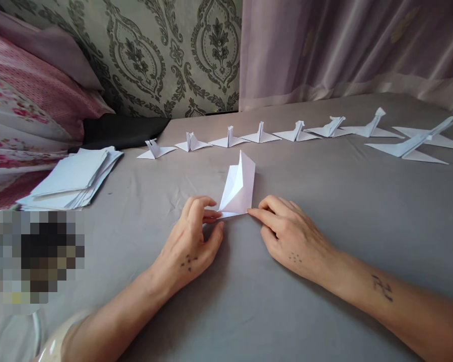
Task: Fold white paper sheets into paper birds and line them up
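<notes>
A partly folded sheet of white paper (238,188) rests on the grey surface in front of me, its upper flap standing up to a point. My left hand (196,234) has its fingers curled in and holds the paper's lower left corner, its thumb a little apart below. At the lower right corner, my right hand (292,234) holds the edge down with an outstretched index finger, the other fingers bent beneath it. A narrow folded strip runs along the near edge between both hands.
Several folded paper birds stand in a row at the back, from a small one (156,150) at left to a larger one (411,143) at right. A stack of white paper sheets (71,173) lies at left, beside floral fabric (18,125). A blurred patch covers the lower left.
</notes>
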### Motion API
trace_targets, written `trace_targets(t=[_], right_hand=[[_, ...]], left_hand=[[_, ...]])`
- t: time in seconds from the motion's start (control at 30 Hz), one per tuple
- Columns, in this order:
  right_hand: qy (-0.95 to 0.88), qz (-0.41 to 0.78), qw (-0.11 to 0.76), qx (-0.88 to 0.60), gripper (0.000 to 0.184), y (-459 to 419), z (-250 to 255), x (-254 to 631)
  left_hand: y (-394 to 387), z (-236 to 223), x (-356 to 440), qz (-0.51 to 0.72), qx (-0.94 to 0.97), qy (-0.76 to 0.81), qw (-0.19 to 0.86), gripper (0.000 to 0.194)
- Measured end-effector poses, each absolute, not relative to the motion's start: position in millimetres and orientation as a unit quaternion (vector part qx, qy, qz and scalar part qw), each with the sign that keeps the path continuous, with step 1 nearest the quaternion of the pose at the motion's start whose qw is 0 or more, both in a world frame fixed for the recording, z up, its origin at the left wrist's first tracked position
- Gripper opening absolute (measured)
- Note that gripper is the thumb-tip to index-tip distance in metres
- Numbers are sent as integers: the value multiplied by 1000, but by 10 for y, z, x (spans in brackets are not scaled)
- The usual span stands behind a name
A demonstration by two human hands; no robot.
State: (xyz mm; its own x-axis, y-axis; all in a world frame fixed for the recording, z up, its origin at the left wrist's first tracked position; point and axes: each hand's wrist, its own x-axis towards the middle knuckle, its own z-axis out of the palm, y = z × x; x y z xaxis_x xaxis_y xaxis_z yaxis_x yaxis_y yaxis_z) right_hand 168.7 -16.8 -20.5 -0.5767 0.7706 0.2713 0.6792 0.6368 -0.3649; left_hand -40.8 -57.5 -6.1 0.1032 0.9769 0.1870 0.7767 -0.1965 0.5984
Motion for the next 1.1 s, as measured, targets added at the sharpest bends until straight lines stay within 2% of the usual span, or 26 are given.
trace_targets(t=[0.2,0.47,0.83,1.1], right_hand=[[-889,91,200,-402,40,-157,-215,1691],[-894,82,192,-396,36,-164,-208,1687],[-911,92,194,-351,36,-185,-198,1673],[-892,69,194,-401,34,-297,-121,1553]], left_hand=[[-468,-89,-410,317,687,615,223,15],[-426,-67,-449,300,644,657,251,22],[-438,-79,-407,311,633,670,232,20],[-427,-119,-427,297,623,690,220,21]])
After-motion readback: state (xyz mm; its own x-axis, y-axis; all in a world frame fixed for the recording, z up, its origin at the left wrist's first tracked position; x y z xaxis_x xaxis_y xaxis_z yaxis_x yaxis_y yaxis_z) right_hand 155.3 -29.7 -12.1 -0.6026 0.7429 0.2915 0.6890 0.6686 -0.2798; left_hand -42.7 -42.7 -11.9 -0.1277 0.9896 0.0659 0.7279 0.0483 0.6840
